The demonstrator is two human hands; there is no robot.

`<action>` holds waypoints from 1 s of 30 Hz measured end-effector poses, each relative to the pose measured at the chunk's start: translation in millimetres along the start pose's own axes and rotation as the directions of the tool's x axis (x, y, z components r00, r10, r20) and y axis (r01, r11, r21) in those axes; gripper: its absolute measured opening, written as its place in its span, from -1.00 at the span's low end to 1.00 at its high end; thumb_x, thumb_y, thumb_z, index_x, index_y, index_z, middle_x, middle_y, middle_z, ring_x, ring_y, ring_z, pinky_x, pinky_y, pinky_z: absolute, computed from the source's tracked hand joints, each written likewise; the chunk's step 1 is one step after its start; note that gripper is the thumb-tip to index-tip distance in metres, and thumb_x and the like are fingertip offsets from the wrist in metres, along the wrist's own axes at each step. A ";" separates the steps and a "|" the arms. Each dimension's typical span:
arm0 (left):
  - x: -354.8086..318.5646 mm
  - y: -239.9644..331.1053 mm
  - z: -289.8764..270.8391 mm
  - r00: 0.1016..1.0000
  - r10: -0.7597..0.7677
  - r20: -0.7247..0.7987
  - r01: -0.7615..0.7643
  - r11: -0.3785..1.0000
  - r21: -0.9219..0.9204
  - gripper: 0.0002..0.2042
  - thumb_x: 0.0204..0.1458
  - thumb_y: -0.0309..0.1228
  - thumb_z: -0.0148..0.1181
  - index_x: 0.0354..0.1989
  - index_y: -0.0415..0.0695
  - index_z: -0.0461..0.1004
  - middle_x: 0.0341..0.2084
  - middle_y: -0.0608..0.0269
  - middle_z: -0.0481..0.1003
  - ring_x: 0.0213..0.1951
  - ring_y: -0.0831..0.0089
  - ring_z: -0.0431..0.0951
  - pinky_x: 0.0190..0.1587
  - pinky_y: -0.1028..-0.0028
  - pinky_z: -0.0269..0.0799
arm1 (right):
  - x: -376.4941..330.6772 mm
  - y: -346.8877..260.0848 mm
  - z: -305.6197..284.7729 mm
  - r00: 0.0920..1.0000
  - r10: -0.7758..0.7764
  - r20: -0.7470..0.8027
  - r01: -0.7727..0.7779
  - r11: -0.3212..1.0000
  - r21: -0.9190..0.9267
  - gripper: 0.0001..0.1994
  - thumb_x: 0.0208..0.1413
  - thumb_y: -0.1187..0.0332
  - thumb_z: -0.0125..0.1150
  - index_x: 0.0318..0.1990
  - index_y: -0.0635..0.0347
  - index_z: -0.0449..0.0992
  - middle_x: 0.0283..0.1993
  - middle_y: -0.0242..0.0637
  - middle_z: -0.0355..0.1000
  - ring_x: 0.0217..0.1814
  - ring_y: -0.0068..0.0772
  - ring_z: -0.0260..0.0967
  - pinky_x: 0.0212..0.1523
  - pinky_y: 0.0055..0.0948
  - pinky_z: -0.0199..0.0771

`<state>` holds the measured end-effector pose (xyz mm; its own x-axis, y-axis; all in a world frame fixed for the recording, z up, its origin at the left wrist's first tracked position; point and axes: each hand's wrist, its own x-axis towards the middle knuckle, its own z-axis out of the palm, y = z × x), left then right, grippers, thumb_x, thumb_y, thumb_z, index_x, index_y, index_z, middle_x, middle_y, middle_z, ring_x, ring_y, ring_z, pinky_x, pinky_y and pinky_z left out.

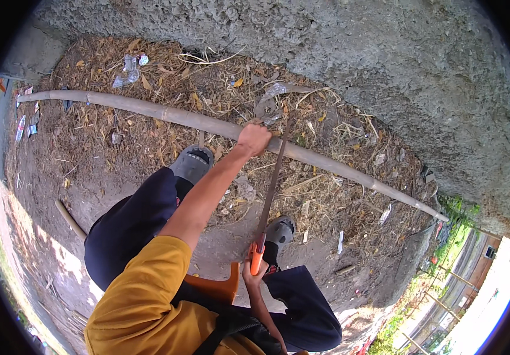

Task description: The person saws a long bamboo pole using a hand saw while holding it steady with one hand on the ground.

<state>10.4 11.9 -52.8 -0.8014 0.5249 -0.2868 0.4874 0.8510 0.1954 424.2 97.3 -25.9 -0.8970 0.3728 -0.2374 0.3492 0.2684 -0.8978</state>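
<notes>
A long bamboo pole (198, 121) stretches across the view just above the littered ground, from far left to right. My left hand (255, 139) is wrapped round it from above near its middle. A hand saw (271, 192) with an orange handle is gripped in my right hand (253, 273), close to my body. Its long brown blade points away from me and crosses the pole just right of my left hand. Whether the teeth have cut into the bamboo is too small to tell.
A rough grey wall (385, 53) rises along the far side. Dry leaves and straw cover the ground, with a crumpled clear plastic piece (129, 70) among them. An orange plastic seat (216, 288) is beneath me. My shoes (193, 163) stand near the pole. A short stick (70, 219) lies left.
</notes>
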 end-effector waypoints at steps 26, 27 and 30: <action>14.9 16.3 -15.0 0.999 0.037 -0.022 -0.038 0.999 -0.020 -0.80 -0.09 -0.36 0.33 -0.24 -0.05 0.68 -0.24 0.14 0.67 -0.16 0.24 0.70 -0.14 0.29 0.61 | 17.4 29.5 2.2 0.992 0.112 -0.058 -0.070 0.872 0.484 -0.69 0.14 0.62 0.10 0.06 0.38 0.49 0.03 -0.24 0.47 -0.02 -0.46 0.44 -0.01 -0.44 0.55; 3.3 2.0 -2.5 0.999 0.013 -0.039 -0.013 1.000 -0.009 -0.76 -0.16 -0.34 0.37 -0.25 -0.04 0.68 -0.26 0.13 0.66 -0.17 0.21 0.69 -0.14 0.26 0.60 | 10.4 18.1 7.2 0.994 0.109 -0.021 -0.087 0.879 0.470 -0.68 0.15 0.64 0.08 0.07 0.40 0.47 0.03 -0.22 0.46 -0.01 -0.45 0.43 0.06 -0.38 0.55; 3.0 13.0 -11.3 0.998 0.033 -0.051 -0.035 0.998 -0.044 -0.80 -0.11 -0.35 0.33 -0.27 -0.04 0.69 -0.26 0.12 0.67 -0.16 0.22 0.69 -0.15 0.25 0.61 | 15.0 11.5 -6.5 0.998 0.049 -0.026 -0.038 0.943 0.330 -0.70 0.16 0.66 0.02 0.05 0.45 0.48 -0.06 -0.21 0.47 -0.06 -0.48 0.43 0.18 -0.33 0.54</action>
<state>10.5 24.3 -40.5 -0.8016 0.5508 -0.2324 0.4993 0.8307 0.2465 416.5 111.7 -37.4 -0.8712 0.4089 -0.2716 0.2741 -0.0538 -0.9602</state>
